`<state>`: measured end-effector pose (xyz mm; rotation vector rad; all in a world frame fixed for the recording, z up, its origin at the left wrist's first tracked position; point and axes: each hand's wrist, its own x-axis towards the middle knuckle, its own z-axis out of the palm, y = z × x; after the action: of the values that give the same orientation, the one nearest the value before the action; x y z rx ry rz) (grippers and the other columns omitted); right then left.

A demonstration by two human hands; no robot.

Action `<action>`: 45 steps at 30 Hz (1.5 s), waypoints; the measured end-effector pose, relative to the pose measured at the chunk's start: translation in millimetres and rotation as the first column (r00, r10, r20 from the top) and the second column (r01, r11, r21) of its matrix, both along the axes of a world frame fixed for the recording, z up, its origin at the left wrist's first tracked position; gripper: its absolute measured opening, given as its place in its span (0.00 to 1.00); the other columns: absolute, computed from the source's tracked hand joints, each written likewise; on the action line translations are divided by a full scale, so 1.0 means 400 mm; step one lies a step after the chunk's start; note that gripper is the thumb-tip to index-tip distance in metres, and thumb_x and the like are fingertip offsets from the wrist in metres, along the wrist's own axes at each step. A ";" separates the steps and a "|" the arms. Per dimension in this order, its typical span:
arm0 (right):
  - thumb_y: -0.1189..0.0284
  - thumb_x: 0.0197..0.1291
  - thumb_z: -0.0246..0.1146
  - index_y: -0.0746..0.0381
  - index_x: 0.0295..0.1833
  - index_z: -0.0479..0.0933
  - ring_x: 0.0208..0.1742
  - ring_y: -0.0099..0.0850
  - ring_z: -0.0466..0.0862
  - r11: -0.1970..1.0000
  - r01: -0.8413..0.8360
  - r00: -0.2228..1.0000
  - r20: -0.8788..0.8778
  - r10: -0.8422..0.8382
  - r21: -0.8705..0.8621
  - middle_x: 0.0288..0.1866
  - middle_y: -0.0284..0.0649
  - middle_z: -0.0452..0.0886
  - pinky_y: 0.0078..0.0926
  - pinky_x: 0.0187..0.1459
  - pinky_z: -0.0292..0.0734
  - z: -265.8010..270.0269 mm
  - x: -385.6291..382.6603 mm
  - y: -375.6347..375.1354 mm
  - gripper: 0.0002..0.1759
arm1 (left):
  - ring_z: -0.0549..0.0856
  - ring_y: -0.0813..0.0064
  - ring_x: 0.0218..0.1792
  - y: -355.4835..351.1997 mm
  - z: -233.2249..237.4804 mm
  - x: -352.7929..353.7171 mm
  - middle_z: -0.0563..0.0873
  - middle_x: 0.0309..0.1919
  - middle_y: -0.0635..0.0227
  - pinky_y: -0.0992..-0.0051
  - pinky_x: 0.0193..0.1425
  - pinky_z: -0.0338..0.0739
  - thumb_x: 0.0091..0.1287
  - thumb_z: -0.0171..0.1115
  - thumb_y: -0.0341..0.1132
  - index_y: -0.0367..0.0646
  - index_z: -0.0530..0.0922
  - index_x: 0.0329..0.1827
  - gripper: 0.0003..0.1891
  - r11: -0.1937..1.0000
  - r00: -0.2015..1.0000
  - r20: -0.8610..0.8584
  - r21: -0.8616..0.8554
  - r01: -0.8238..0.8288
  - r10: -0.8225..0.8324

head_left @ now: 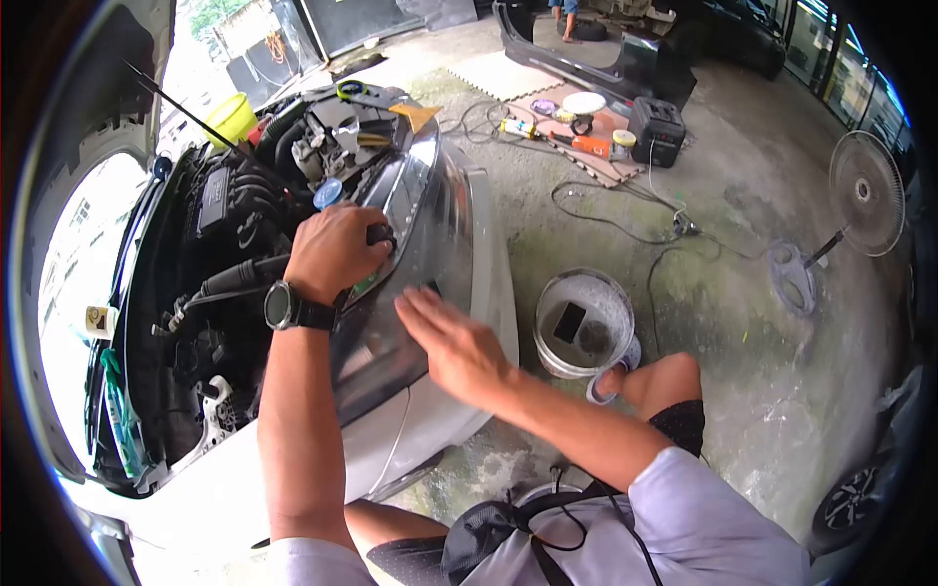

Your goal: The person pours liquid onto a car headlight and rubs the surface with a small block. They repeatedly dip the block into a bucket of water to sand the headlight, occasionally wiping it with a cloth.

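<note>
My left hand, with a watch on its wrist, is closed at the inner edge of the car's headlight; a dark object shows at its fingers, too unclear to name. Over the headlight lens is my right hand, slightly blurred, its fingers stretched out and pressed together. A small dark piece shows under those fingers, lying against the lens. The engine bay is open to the left, and a blue cap sits just beyond my left hand.
A bucket of cloudy water stands right of the car. Farther off are a foam mat with tools, a black power unit, cables across the floor and a fan. A person's legs show at the top.
</note>
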<state>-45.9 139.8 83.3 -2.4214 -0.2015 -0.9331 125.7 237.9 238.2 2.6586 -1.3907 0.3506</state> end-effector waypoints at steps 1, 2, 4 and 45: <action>0.87 0.61 0.61 0.75 0.74 0.75 0.77 0.55 0.81 0.999 0.008 1.000 -0.002 -0.008 0.037 0.79 0.62 0.78 0.44 0.76 0.81 0.006 0.031 -0.028 0.33 | 0.92 0.49 0.50 0.001 -0.009 -0.001 0.93 0.45 0.54 0.53 0.58 0.86 0.61 0.74 0.44 0.47 0.93 0.51 0.18 1.000 1.000 -0.008 0.014 0.003 -0.003; 0.86 0.61 0.61 0.75 0.74 0.76 0.77 0.55 0.81 0.997 0.020 1.000 0.005 -0.020 0.070 0.79 0.61 0.78 0.43 0.76 0.81 0.015 0.071 -0.063 0.32 | 0.92 0.49 0.50 0.001 -0.011 0.002 0.93 0.45 0.55 0.52 0.58 0.86 0.61 0.74 0.44 0.47 0.93 0.52 0.18 1.000 1.000 -0.020 -0.006 0.011 -0.011; 0.84 0.64 0.60 0.76 0.74 0.76 0.76 0.55 0.82 0.995 0.091 0.995 -0.035 -0.090 0.046 0.77 0.61 0.79 0.43 0.74 0.82 0.024 0.138 -0.097 0.30 | 0.92 0.49 0.50 0.001 -0.004 0.002 0.93 0.45 0.55 0.53 0.57 0.86 0.61 0.74 0.45 0.48 0.93 0.52 0.18 1.000 1.000 -0.026 -0.008 -0.006 0.006; 0.93 0.60 0.55 0.73 0.80 0.71 0.79 0.57 0.77 0.972 0.007 0.998 0.057 -0.021 0.234 0.79 0.66 0.75 0.46 0.78 0.79 -0.087 0.046 -0.064 0.39 | 0.91 0.49 0.48 -0.012 -0.037 0.006 0.92 0.43 0.56 0.53 0.55 0.85 0.61 0.73 0.45 0.50 0.93 0.53 0.18 0.999 1.000 -0.011 -0.032 0.008 -0.009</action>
<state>-27.6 114.1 48.3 -2.1833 -0.0893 -0.9779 128.0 233.2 223.5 2.6239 -1.3808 0.3538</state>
